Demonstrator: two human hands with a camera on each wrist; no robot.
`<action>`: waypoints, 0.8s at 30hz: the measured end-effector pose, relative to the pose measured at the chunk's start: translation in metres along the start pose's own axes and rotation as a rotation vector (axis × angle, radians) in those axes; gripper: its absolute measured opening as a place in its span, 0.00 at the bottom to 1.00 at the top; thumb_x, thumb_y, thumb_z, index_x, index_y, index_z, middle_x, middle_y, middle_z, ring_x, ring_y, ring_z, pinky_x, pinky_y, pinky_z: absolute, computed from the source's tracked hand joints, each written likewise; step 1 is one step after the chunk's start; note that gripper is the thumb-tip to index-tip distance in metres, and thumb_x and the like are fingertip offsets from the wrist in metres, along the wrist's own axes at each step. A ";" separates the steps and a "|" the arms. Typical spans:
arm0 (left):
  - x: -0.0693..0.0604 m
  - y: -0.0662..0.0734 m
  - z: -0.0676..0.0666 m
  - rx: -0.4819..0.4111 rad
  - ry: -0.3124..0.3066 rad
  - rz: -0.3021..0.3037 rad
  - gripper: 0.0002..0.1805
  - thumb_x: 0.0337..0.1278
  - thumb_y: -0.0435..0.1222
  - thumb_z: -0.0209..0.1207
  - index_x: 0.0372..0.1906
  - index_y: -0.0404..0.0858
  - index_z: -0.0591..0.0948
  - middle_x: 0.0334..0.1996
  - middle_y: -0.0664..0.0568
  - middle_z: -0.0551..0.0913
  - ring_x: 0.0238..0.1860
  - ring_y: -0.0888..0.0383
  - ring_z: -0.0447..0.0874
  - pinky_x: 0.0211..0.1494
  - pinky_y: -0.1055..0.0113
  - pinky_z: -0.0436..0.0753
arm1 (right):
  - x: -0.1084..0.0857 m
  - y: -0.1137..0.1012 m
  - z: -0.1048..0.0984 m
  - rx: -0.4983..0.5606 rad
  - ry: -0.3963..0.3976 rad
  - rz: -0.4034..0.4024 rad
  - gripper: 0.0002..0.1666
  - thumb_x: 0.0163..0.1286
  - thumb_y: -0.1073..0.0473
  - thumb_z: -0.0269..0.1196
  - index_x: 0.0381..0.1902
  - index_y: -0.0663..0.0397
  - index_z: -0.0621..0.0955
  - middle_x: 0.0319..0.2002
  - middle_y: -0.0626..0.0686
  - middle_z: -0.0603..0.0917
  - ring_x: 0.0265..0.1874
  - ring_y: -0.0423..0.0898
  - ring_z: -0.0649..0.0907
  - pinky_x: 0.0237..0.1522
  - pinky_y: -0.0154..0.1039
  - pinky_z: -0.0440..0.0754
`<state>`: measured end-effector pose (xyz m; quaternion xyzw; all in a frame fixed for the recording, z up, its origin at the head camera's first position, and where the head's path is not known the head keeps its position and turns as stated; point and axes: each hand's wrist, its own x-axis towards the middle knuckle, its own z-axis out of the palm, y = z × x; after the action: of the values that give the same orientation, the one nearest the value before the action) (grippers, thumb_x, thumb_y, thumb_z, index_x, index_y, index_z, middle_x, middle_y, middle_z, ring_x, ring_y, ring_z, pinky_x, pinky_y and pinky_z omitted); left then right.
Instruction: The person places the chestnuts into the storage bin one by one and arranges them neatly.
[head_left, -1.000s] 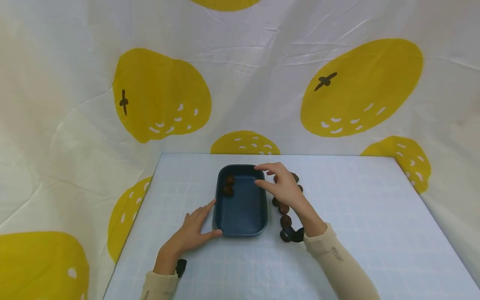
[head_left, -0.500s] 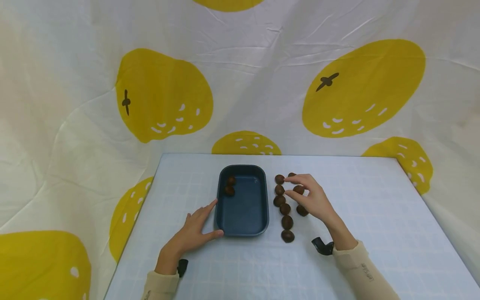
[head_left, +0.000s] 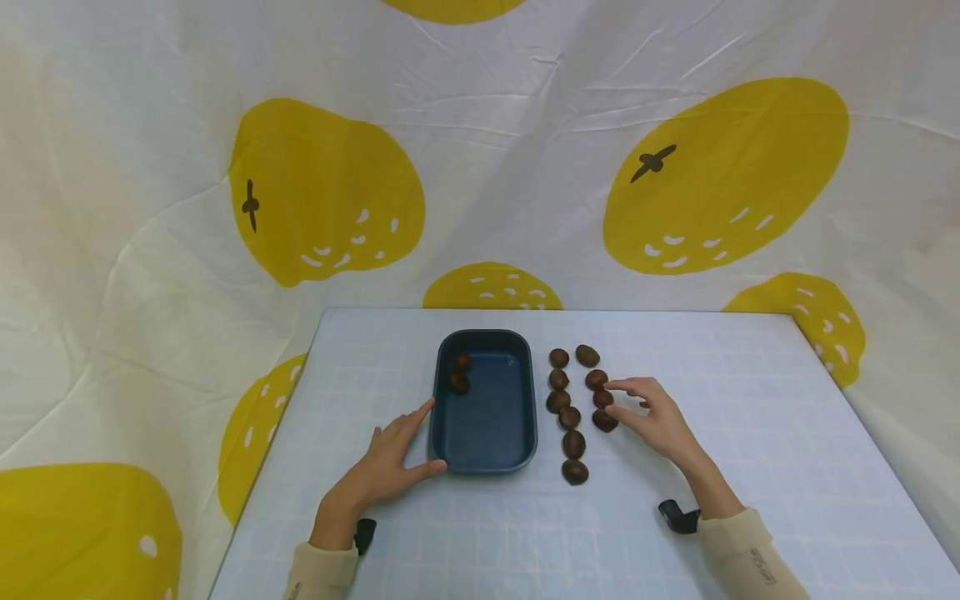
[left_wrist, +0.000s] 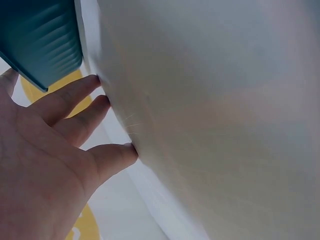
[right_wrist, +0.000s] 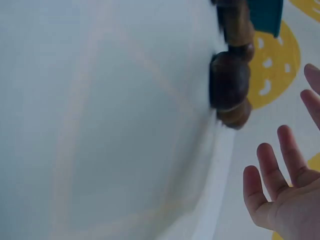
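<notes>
In the head view a dark blue tray (head_left: 491, 429) holds two brown chestnuts (head_left: 460, 382) near its upper left. My left hand (head_left: 382, 462) is spread at the tray's left side, index finger and thumb touching or close to its rim. The left wrist view shows its fingers extended (left_wrist: 80, 125) beside the tray wall (left_wrist: 45, 45). My right hand (head_left: 660, 425) hovers at the right row of chestnuts (head_left: 597, 379), thumb and index finger apart near a chestnut (head_left: 603, 398); contact is unclear. In the right wrist view the other fingers (right_wrist: 287, 150) extend loosely, apart from the chestnuts (right_wrist: 229, 80).
A longer row of several chestnuts (head_left: 573, 444) runs between the tray and the right row. One chestnut (head_left: 587, 356) lies at the far end of the right row. A pale checked cloth covers the table (head_left: 750, 417); a white curtain (head_left: 517, 200) with yellow fruit print hangs behind.
My right hand has moved right and toward me, from the tray's right edge to the right chestnut row, uncovering the chestnuts. My left hand has stayed at the tray.
</notes>
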<state>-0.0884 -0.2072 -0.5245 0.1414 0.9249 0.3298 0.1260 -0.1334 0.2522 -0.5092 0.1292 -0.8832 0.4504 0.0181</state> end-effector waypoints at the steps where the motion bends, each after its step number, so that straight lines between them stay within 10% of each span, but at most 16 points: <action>1: 0.000 0.000 0.000 0.001 -0.001 0.000 0.54 0.51 0.71 0.60 0.79 0.70 0.44 0.78 0.52 0.54 0.76 0.40 0.50 0.70 0.29 0.41 | -0.001 0.002 0.000 -0.004 -0.005 0.004 0.23 0.66 0.57 0.71 0.58 0.56 0.82 0.55 0.56 0.80 0.57 0.53 0.72 0.53 0.64 0.69; 24: 0.001 -0.001 0.002 0.013 0.005 0.002 0.54 0.51 0.71 0.59 0.79 0.70 0.44 0.78 0.50 0.55 0.76 0.40 0.51 0.70 0.29 0.42 | -0.007 0.028 0.009 -0.228 -0.083 0.028 0.23 0.54 0.60 0.78 0.49 0.51 0.85 0.53 0.62 0.80 0.56 0.64 0.73 0.56 0.66 0.69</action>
<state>-0.0886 -0.2071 -0.5264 0.1421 0.9272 0.3241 0.1226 -0.1331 0.2619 -0.5376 0.1323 -0.9304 0.3416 -0.0102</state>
